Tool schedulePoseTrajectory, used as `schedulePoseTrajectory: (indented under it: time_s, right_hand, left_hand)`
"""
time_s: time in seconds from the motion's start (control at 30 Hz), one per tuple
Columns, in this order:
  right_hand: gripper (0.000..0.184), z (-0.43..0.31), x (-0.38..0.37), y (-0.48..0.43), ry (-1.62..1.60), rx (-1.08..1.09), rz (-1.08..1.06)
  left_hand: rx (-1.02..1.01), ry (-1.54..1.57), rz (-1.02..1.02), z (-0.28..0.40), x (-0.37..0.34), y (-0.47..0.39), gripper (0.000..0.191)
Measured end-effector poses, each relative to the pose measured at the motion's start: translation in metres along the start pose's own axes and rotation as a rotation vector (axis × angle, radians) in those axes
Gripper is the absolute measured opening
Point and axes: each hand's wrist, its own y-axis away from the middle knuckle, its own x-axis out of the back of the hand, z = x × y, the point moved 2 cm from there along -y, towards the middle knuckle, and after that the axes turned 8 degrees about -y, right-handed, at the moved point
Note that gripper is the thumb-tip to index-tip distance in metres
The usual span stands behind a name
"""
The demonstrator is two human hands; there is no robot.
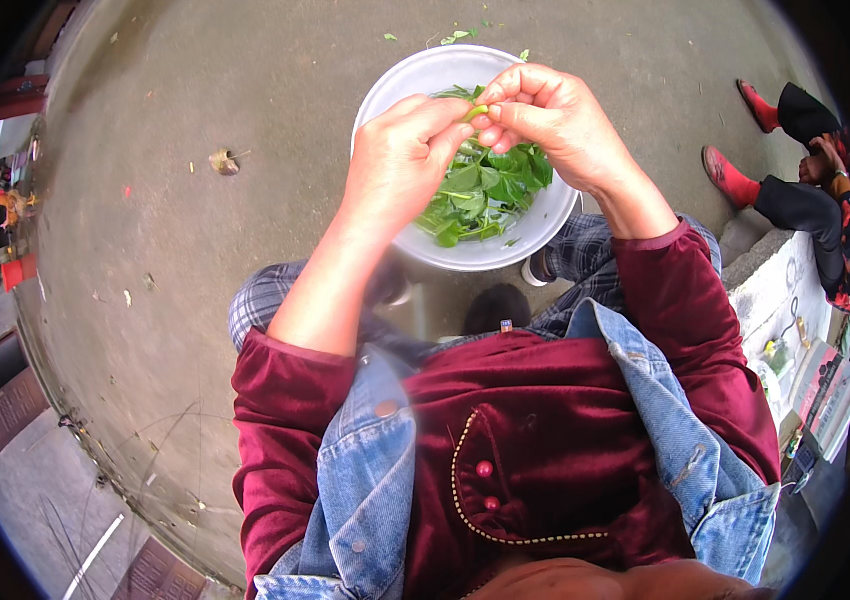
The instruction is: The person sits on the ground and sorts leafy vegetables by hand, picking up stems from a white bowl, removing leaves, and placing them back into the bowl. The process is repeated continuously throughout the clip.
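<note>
Both of my hands are raised over a pale round basin (404, 73), their fingertips nearly meeting. Between them runs a short green stem (476, 112). My left hand (411, 154) pinches its left end with thumb and forefinger, and my right hand (545, 116) pinches the right end. Leafy green vegetables (481, 180) lie in the basin below, in what looks like water. The hands hide part of the leaves and of the basin's far side.
Torn leaf bits (457, 36) lie on the concrete floor (170, 225) beyond the basin, and a dry leaf (224, 162) lies to its left. At right, a seated person in red shoes (732, 180) is beside a pale block (777, 292) with small items on it.
</note>
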Motion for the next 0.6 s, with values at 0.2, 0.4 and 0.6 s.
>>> schedulePoseTrajectory:
  time_s: [0.2,0.4,0.6]
  right_hand:
    - [0.007,-0.002,-0.0017,0.0003,0.062,0.003,-0.019]
    - [0.007,-0.0029,-0.0026,-0.0015,0.092,0.012,0.021]
    - [0.007,-0.0035,-0.0052,-0.0012,0.081,0.019,0.041]
  left_hand:
    - [-0.028,-0.07,-0.005,0.0012,-0.0011,-0.0008,0.015]
    - [-0.017,-0.033,0.029,0.0022,-0.004,-0.0032,0.015]
    - [0.064,0.083,0.009,-0.0006,-0.006,-0.0034,0.014]
